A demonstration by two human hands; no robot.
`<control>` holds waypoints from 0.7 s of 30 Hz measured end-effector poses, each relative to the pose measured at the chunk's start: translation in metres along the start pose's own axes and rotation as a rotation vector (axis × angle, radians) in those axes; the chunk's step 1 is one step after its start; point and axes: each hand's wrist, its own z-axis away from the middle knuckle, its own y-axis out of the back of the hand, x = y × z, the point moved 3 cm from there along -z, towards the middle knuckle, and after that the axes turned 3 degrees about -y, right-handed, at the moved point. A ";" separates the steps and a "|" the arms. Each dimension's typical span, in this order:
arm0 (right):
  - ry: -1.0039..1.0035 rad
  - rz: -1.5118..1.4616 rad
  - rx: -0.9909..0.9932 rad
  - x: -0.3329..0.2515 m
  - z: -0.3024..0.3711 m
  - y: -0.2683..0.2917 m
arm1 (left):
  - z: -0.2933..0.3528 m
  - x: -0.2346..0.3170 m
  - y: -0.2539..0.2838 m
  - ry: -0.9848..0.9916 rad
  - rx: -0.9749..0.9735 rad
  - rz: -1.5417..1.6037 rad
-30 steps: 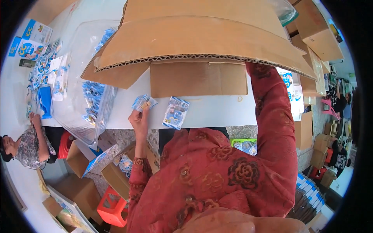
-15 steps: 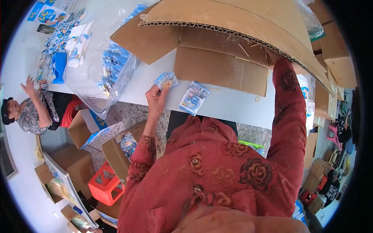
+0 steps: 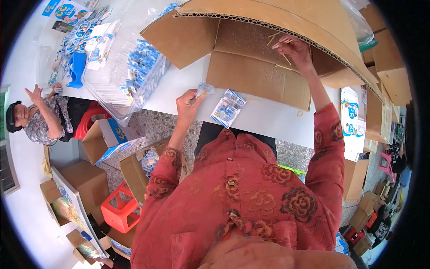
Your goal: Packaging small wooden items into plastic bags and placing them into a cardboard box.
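My left hand (image 3: 186, 107) pinches a small clear packet with blue print (image 3: 205, 89), and something beige shows inside it. To its right, on the white table (image 3: 192, 76), lies a flat blue-and-white packet (image 3: 229, 108). A large open cardboard box (image 3: 251, 74) lies on its side with its mouth toward me. Just inside that mouth, my right hand (image 3: 295, 53) is raised with its fingers drawn together around thin tan sticks (image 3: 274, 41). How many sticks it holds is hard to see. A few similar sticks lie in the box.
At left stands a clear plastic tub (image 3: 130, 101) with many blue-striped packets. Beyond it are a blue holder (image 3: 77, 69) and scattered packets. A co-worker (image 3: 42, 119) sits at the far left. Open cartons (image 3: 101, 141) and a red stool (image 3: 120, 208) stand on the floor.
My right hand has come out from deep inside the box to its mouth, now visible with thin sticks at its fingers. The left hand keeps its packet, slightly turned. The view has shifted slightly.
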 end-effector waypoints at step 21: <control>0.360 -0.047 -0.356 -0.147 0.108 -0.108 | -0.007 0.086 -0.028 -0.232 -0.112 0.037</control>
